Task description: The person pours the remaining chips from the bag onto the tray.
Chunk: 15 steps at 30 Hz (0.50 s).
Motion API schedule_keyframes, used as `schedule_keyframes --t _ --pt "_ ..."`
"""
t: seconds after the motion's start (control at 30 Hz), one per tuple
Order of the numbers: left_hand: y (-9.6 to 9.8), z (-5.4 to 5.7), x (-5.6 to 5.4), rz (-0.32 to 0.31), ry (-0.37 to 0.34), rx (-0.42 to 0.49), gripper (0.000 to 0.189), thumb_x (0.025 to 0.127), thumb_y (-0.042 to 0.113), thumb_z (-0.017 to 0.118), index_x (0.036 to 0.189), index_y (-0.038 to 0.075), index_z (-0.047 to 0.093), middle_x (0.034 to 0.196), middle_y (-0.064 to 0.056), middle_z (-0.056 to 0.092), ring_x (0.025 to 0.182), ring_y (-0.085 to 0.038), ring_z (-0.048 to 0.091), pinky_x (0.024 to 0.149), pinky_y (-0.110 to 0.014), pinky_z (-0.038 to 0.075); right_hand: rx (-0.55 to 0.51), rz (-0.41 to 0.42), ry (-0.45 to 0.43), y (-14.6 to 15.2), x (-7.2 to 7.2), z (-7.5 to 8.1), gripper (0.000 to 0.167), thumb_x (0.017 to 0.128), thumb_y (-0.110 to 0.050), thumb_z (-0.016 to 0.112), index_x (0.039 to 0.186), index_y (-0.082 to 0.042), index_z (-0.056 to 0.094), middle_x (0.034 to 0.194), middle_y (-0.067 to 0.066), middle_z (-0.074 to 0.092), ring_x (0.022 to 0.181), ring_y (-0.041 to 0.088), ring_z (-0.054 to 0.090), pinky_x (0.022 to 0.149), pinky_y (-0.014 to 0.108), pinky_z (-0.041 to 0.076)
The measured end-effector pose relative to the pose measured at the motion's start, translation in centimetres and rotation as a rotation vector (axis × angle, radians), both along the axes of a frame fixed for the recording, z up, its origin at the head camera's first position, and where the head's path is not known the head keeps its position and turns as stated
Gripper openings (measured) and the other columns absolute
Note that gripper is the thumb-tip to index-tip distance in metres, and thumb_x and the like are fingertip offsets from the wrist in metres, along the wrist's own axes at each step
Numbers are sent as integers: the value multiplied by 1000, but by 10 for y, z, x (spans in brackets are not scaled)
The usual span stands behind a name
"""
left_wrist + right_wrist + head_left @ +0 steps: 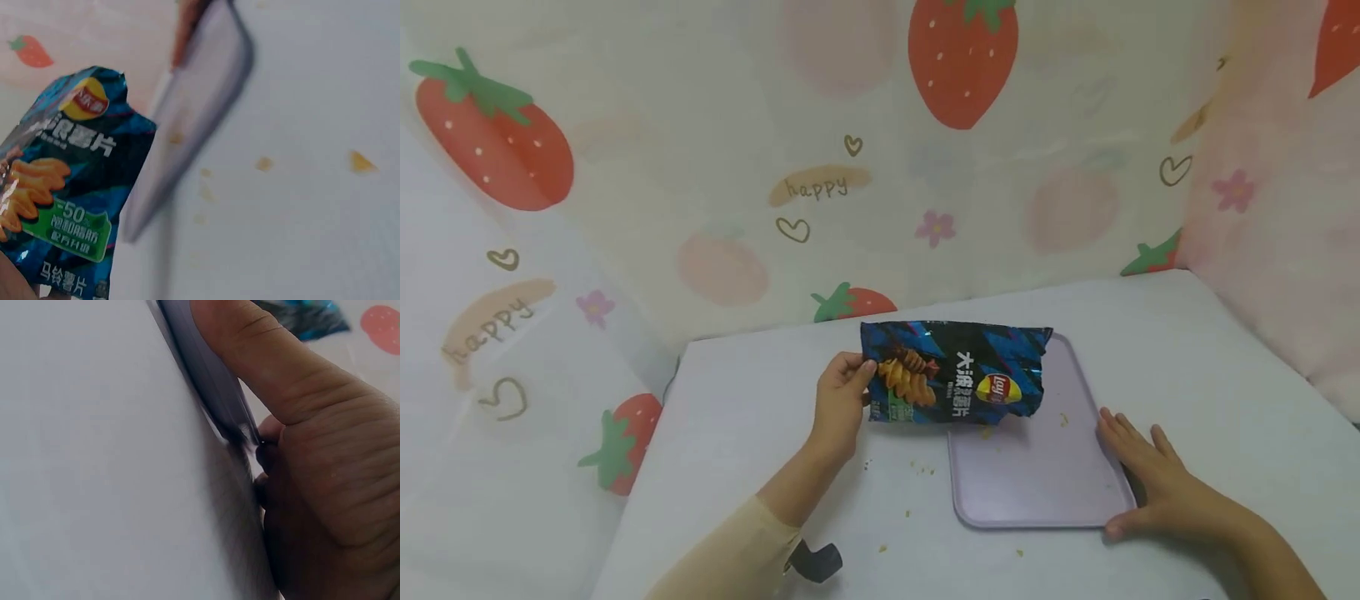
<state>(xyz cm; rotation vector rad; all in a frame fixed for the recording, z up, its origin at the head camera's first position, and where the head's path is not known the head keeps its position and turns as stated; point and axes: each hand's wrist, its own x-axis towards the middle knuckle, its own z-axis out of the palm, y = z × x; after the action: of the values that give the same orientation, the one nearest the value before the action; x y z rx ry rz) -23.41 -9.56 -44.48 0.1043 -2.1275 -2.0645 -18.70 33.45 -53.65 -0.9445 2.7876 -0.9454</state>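
A blue and black potato chip bag [951,346] is in my left hand [837,412], which pinches its left end between thumb and fingers. The bag lies sideways in the head view, its printed front facing me, and overlaps the far part of a pale purple tray [1037,492]. In the left wrist view the bag [69,162] fills the left side. My right hand [1180,496] touches the tray's right edge, fingers spread along it and thumb at the near corner. The right wrist view shows the thumb [250,356] against the tray's side.
Small yellow chip crumbs [922,469] are scattered on the white table [760,417] left of and in front of the tray. A few bits [1063,420] lie on the tray. A black strap end [818,562] shows by the left sleeve. Strawberry-printed curtains [880,242] stand behind the table.
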Motion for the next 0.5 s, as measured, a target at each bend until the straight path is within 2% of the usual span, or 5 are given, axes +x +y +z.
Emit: schedule_keyframes --t 0.13,0.27,0.4,0.47,0.5 --pt "-2 1 4 12 31 1 16 108 22 55 111 6 57 107 -7 67 99 -18 62 82 -33 53 -9 7 15 1 5 -1 133 68 -58 88 164 -5 14 170 20 10 150 -9 -16 116 22 -26" --pt "-4 8 4 18 -2 8 14 108 22 55 110 9 58 106 -2 67 98 -15 61 80 -31 51 -19 17 25 2 4 0 133 67 -57 89 164 -6 13 171 18 9 151 -9 -15 116 20 -25" --pt "-4 22 5 72 82 38 18 107 25 56 114 8 57 112 -6 68 103 -19 62 87 -34 52 -18 30 42 2 2 1 134 66 -57 90 163 -5 14 171 18 9 150 -10 -15 115 19 -25" --pt "-3 23 5 49 93 34 20 108 25 55 115 6 56 113 -8 67 103 -20 62 88 -34 52 -22 26 47 3 2 1 134 65 -57 90 163 -4 14 171 19 9 150 -10 -15 115 20 -25" --pt "-2 22 5 40 69 25 18 107 24 55 114 7 57 112 -7 67 103 -19 62 88 -33 52 -22 20 46 4 2 2 134 65 -57 90 163 -4 15 170 19 10 150 -11 -14 116 20 -25"
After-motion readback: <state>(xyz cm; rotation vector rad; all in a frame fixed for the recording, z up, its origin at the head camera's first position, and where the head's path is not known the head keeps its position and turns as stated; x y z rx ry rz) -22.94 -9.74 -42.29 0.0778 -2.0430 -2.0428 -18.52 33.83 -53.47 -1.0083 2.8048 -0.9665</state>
